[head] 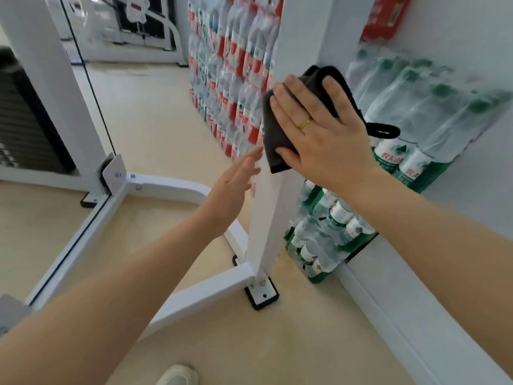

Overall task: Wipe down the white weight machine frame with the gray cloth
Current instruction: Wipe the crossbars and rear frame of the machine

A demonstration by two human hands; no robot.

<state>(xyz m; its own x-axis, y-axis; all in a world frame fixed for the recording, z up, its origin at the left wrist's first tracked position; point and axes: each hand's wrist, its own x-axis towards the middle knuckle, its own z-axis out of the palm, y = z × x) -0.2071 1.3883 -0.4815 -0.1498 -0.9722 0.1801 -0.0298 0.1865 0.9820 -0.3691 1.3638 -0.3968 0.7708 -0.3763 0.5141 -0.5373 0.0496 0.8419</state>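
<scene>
A white upright post of the weight machine frame (268,215) rises through the middle of the view from a bolted black foot plate. My right hand (319,129) lies flat on the dark gray cloth (273,137) and presses it against the post, fingers straight and spread. The cloth wraps round the post, and its black edge sticks out to the right. My left hand (236,187) hovers just left of the post below the cloth, fingers straight; contact with the post is unclear.
White frame base bars (194,298) run across the beige floor to another white upright (52,87) beside a black weight stack (25,120). Packs of water bottles (410,112) stand along the right wall and behind the post. My shoe (177,375) shows at the bottom.
</scene>
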